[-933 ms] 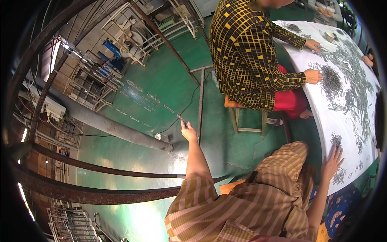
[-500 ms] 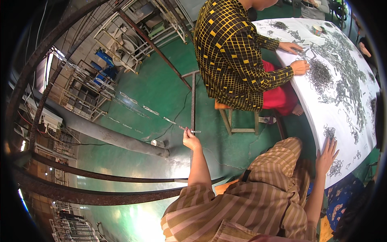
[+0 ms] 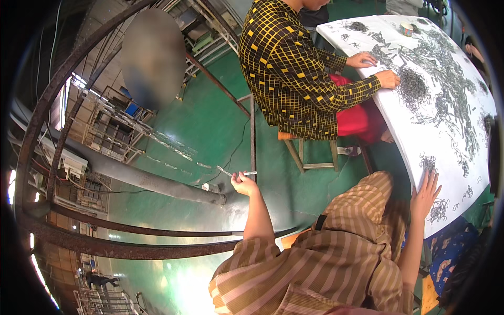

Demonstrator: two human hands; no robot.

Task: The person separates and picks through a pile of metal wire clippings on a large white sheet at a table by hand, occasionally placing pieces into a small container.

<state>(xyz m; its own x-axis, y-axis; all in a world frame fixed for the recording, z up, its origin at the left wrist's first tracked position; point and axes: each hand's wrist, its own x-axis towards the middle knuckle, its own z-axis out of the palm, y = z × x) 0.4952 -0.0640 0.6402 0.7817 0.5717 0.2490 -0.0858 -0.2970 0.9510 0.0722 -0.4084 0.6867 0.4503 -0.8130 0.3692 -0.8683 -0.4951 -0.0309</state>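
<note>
Out over the green floor, my left hand (image 3: 244,185) is raised with its fingers pinched on a string of slim silver links (image 3: 224,171). Short pale lengths of this string run away toward the upper left; how they join is too small to see. My right hand (image 3: 424,198) lies flat and open on the white table (image 3: 428,134) at its near edge, seemingly holding nothing. Its fingertips touch or lie beside a small pile of dark wire loops (image 3: 428,161). A second small pile of loops (image 3: 439,210) sits to the right of that hand.
A co-worker in a checked shirt (image 3: 294,68) sits on a stool (image 3: 315,152), hands by a big dark pile (image 3: 412,86). Many dark pieces and a cup (image 3: 406,30) are on the table. Rusty metal bars (image 3: 142,251) and a grey pipe (image 3: 147,176) stand left.
The silver string near my left hand has shifted and now tilts differently. My left hand has turned a little, while my right hand stays flat on the table. The whole view has shifted slightly.
</note>
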